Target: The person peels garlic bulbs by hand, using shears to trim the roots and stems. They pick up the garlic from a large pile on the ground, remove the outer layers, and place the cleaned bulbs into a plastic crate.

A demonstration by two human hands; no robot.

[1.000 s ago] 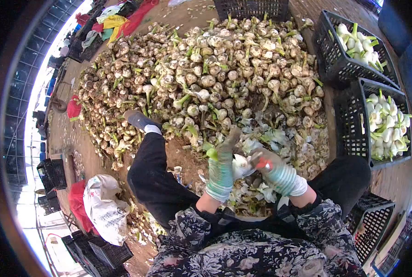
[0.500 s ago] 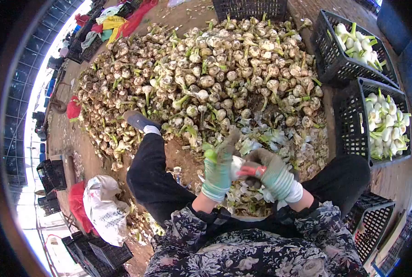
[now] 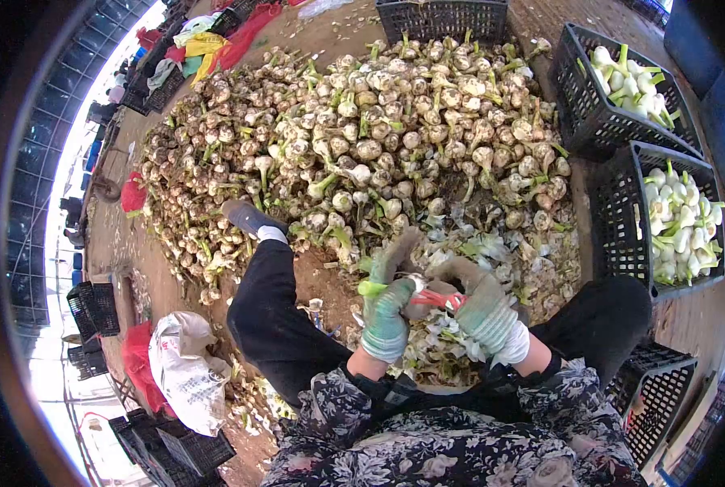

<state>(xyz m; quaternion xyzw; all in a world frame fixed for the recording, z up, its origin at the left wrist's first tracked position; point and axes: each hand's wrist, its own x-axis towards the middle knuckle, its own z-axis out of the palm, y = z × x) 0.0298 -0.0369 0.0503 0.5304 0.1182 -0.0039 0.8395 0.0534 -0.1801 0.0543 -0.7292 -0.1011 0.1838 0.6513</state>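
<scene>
My left hand [image 3: 387, 312], in a green-and-grey work glove, is closed around a garlic bulb. Its cut green stem [image 3: 370, 288] sticks out to the left, and the glove covers most of the bulb. Close beside it, my gloved right hand [image 3: 484, 307] grips a red-handled tool [image 3: 445, 300]. The tool points toward the bulb; its working end is hidden between the hands. Peeled skins and leaves [image 3: 435, 349] lie beneath both hands, between my legs.
A large heap of unpeeled garlic [image 3: 362, 146] spreads in front of me. At right stand two black crates, one farther [image 3: 577, 97] and one nearer [image 3: 618, 215], holding cleaned white bulbs. A white sack [image 3: 185, 369] lies at left, and another black crate [image 3: 658, 398] stands at lower right.
My left hand has turned and lowered slightly, so the white bulb that showed between my hands is now mostly covered. Both hands stay close together; the view has shifted a little.
</scene>
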